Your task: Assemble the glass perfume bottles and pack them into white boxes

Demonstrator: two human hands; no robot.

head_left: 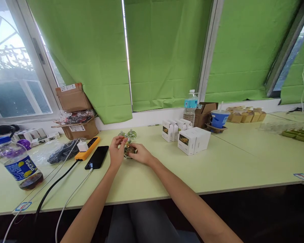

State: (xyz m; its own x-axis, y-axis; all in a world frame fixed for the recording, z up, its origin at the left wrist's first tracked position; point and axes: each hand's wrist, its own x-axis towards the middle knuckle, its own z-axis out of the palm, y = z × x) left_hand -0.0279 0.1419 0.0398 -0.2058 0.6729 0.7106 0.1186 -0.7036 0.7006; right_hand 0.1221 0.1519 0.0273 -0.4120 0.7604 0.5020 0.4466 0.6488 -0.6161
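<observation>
Both of my hands meet over the pale green table [147,182], around a small shiny glass-and-gold item [128,143]. My left hand [117,148] has its fingers closed at the item's upper left side. On its right side, my right hand [141,153] curls its fingers round the lower part. Fingers hide much of the item, so its exact shape is unclear. Just behind the hands stands a small clear glass ornament [132,134], with another partly visible beside it.
Left: a phone [97,157], an orange power strip [88,148], cables, a Pepsi bottle [21,165] and brown cardboard boxes [77,111]. Right: white boxes [194,140], a water bottle [191,106], a blue cup [219,118], small kraft boxes [247,115] and green trays [299,135].
</observation>
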